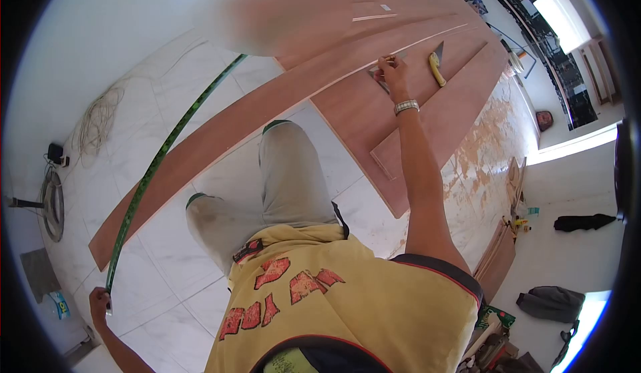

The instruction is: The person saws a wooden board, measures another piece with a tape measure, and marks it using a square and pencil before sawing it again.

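Observation:
At the lower left, my left hand (100, 301) is closed on the near end of a green tape measure (163, 151). Its blade arches over a long, narrow brown wood strip (200, 147) and runs up into a blurred patch. My right hand (394, 73) reaches out over the brown panels, fingers pinched together close to the strip's edge. A small metal piece shows beneath those fingers; I cannot tell what the pinch holds. Just right of that hand, a yellow-handled tool with a pointed blade (437, 66) lies on a brown wood panel (357, 116).
A smaller board (427, 113) lies across the panel. Coiled cord (100, 119) rests on the tiled floor by the left wall. Wood shavings (487, 133) litter the right side, with stacked boards (495, 253) against the wall. My knees are beside the strip.

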The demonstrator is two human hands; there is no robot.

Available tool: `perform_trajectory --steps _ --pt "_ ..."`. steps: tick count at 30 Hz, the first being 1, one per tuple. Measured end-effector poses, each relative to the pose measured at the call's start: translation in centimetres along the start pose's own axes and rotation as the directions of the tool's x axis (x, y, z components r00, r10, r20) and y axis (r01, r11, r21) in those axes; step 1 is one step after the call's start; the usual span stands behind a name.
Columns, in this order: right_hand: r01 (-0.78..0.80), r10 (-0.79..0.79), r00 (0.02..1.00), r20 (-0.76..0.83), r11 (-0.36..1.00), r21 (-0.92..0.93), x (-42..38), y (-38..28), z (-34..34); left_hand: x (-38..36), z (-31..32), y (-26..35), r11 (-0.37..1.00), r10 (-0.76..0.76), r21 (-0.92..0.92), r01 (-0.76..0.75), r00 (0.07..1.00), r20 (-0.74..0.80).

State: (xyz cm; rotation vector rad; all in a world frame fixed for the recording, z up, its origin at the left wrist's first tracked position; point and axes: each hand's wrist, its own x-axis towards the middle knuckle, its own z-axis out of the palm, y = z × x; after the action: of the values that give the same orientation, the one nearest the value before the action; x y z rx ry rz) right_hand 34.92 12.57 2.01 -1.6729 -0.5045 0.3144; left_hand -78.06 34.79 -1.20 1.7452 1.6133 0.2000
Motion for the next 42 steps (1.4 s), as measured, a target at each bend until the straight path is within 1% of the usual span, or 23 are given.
perform_trajectory --steps 1,3,5,7,9,11,13,17,19,21,22,24,25,26,27,29,32,34,35,37,39,41,42 --pt "-0.043 0.043 0.999 -0.015 0.999 0.024 -1.1 -0.2 -0.6 -1.5 0.8 1.1 0.991 -0.061 -0.112 0.071 0.994 0.088" --pt "-0.031 0.034 0.999 -0.031 0.995 0.093 -3.5 -0.4 -1.5 -3.1 3.6 2.9 0.960 -0.209 -0.138 0.242 0.953 0.222" --pt "-0.008 0.020 0.999 -0.049 0.970 0.242 -5.6 -0.1 -1.7 -5.4 6.6 6.1 0.960 -0.150 -0.149 0.239 0.882 0.446" --pt "-0.031 0.041 0.999 -0.027 0.952 0.304 -7.1 -0.1 -1.3 -5.8 11.5 8.1 0.900 -0.275 -0.185 0.395 0.843 0.461" --pt "-0.056 0.052 0.998 0.021 0.939 0.340 -8.3 -0.3 0.0 -5.9 16.2 8.8 0.828 -0.232 -0.333 0.450 0.817 0.528" --pt "-0.068 0.045 0.996 0.074 0.935 0.347 -9.2 -0.9 1.8 -5.6 21.0 10.1 0.673 -0.150 -0.565 0.477 0.836 0.527" --pt "-0.057 0.010 0.990 0.142 0.944 0.326 -9.1 -1.5 3.8 -5.1 23.8 12.0 0.640 -0.033 -0.626 0.446 0.830 0.557" --pt "-0.005 -0.074 0.952 0.297 0.966 0.259 -7.2 -4.5 8.9 -4.9 25.3 21.6 0.519 -0.003 -0.676 0.524 0.792 0.611" --pt "0.081 -0.132 0.939 0.317 0.982 0.172 -6.9 -5.6 12.1 -5.0 25.0 26.0 0.519 0.017 -0.660 0.543 0.765 0.644" --pt "0.019 -0.113 0.900 0.420 0.975 0.221 -9.7 -9.8 13.6 -6.0 24.0 30.3 0.502 -0.005 -0.633 0.590 0.734 0.680" --pt "0.013 -0.115 0.842 0.528 0.981 0.194 -11.7 -12.3 13.7 -6.5 23.6 32.8 0.459 -0.060 -0.605 0.651 0.702 0.710" --pt "0.021 -0.099 0.689 0.718 0.993 0.116 -16.7 -15.9 13.2 -7.6 22.7 36.9 0.401 -0.053 -0.604 0.688 0.676 0.735" --pt "0.052 -0.082 0.599 0.797 0.997 0.063 -19.8 -18.1 12.8 -8.4 22.2 40.0 0.429 -0.031 -0.605 0.671 0.680 0.733" --pt "0.031 -0.029 0.541 0.840 0.999 0.014 -23.0 -20.0 12.1 -9.2 22.3 41.7 0.456 -0.033 -0.615 0.643 0.703 0.710" --pt "-0.015 0.086 0.411 0.907 0.996 -0.087 -25.8 -21.9 10.8 -10.2 22.5 44.8 0.463 -0.009 -0.632 0.621 0.717 0.698" --pt "0.135 0.137 0.373 0.918 0.971 -0.200 -31.6 -25.2 8.5 -13.0 22.8 51.5 0.371 0.008 -0.654 0.659 0.702 0.712" --pt "0.255 0.115 0.540 0.834 0.922 -0.292 -38.3 -30.7 4.4 -19.5 23.3 61.4 0.210 0.052 -0.656 0.725 0.662 0.748" --pt "0.164 0.165 0.660 0.733 0.920 -0.355 -40.8 -34.9 1.1 -23.2 23.9 60.9 0.331 0.123 -0.567 0.755 0.561 0.819" --pt "0.145 0.165 0.736 0.657 0.909 -0.391 -40.3 -36.9 -1.0 -24.9 23.9 63.7 0.321 0.174 -0.536 0.781 0.508 0.844" --pt "-0.021 0.305 0.724 0.619 0.906 -0.423 -39.9 -39.6 -5.7 -29.5 22.4 71.2 0.245 0.266 -0.450 0.859 0.386 0.883" --pt "-0.043 0.402 0.697 0.594 0.850 -0.525 -38.8 -45.2 -11.0 -33.4 18.3 77.1 0.481 0.208 -0.298 0.824 0.223 0.952" --pt "-0.121 0.519 0.684 0.512 0.773 -0.622 -38.9 -47.2 -15.5 -35.4 20.1 78.6 0.867 0.061 -0.129 0.481 0.156 0.986" --pt "-0.079 0.503 0.729 0.465 0.737 -0.671 -39.9 -45.2 -17.9 -36.3 20.8 78.8 0.977 0.059 -0.078 0.197 0.103 0.993"
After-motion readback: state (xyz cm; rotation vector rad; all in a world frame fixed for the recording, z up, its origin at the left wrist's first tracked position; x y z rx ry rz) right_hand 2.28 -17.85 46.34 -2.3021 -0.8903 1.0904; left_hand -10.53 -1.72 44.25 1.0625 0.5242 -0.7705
